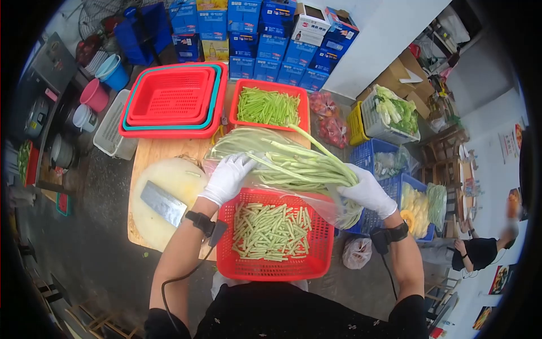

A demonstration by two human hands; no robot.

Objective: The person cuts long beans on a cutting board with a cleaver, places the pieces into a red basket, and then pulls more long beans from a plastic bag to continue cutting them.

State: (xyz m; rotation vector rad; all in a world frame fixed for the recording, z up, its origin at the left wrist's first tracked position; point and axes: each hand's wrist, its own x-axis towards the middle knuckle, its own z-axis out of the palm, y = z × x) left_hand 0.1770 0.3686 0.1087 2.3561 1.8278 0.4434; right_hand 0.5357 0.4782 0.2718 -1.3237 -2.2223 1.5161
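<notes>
Both my hands wear white gloves. My left hand (228, 176) is closed on the open side of a clear plastic bag (231, 142), close to the bean tips. A bundle of long green beans (299, 164) lies in and across the bag, and my right hand (368, 191) is closed around its right end. Below the bag, a red basket (226, 257) holds short cut bean pieces (271, 231). Behind it, another red basket (305, 107) holds brighter green cut pieces (268, 107). A cleaver (162, 202) rests flat on the round white chopping board (152, 226), left of my left hand.
Nested red and teal baskets (169, 97) sit on the wooden table (148, 148) at the back left. Blue boxes (271, 50) are stacked behind. Vegetable crates (370, 151) stand on the right; another person (477, 251) is at far right.
</notes>
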